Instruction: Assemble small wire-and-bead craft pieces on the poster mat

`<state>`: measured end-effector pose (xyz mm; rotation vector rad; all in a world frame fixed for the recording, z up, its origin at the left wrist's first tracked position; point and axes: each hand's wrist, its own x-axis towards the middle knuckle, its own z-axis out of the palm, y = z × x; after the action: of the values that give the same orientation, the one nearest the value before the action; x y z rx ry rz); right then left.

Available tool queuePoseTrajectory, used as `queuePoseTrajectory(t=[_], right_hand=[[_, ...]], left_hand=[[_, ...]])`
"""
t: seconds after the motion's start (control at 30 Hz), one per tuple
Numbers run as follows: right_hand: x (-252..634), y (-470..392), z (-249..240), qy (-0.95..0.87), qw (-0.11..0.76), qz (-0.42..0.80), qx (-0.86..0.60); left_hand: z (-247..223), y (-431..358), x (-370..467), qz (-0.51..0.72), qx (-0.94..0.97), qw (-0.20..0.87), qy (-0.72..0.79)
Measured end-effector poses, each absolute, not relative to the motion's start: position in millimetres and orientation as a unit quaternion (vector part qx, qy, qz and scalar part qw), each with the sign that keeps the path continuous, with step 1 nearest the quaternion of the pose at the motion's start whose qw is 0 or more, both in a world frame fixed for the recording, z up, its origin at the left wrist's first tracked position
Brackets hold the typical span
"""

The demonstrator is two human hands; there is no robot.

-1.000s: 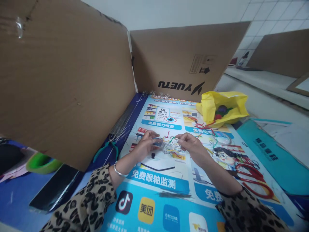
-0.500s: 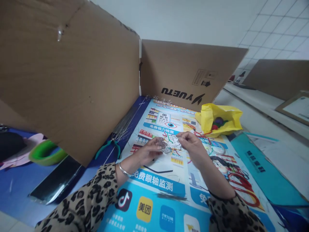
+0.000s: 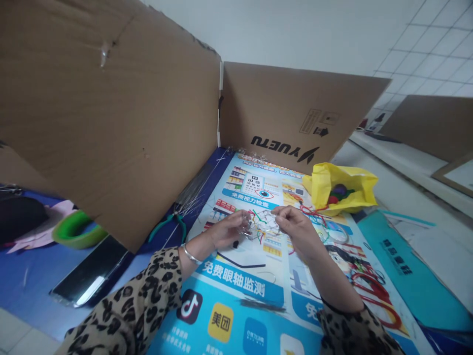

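Observation:
My left hand (image 3: 229,230) has its fingers closed on a small bundle of thin wire (image 3: 245,224), whose shiny loops show at the fingertips. Opposite it, my right hand (image 3: 293,223) pinches near the edge of a pale wire mesh piece (image 3: 266,222); what exactly lies in the pinch is too small to make out. Short red and green strands lie about the mesh, between the two hands. Under both hands spreads a printed poster (image 3: 236,305). A black bent strip (image 3: 240,264) lies just below my left hand.
Cardboard panels (image 3: 177,113) stand at the left and back. At right are a yellow bag (image 3: 343,190) with yarn balls, red tubing (image 3: 380,296) and a teal box (image 3: 399,256). Left are teal-handled pliers (image 3: 168,227), thin wires, green tape (image 3: 79,229) and a black pack (image 3: 92,271).
The whole view has shifted slightly to the right. My left fingers have curled further round the wire bundle; the right hand keeps nearly the same pinch.

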<state>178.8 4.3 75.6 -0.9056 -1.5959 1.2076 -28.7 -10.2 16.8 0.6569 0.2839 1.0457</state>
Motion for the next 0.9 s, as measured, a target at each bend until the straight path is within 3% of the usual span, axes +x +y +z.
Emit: queuePoseTrajectory(t=[0.73, 0.9], right_hand=[[191.8, 16.4, 94.0, -0.712, 0.449, 0.402, -0.36], [195.1, 19.4, 95.1, -0.722, 0.444, 0.403, -0.345]], left_hand=[[24.0, -17.3, -16.0, 0.471, 0.216, 0.836, 0.182], [25.7, -20.8, -4.5, 0.515, 0.176, 0.821, 0.171]])
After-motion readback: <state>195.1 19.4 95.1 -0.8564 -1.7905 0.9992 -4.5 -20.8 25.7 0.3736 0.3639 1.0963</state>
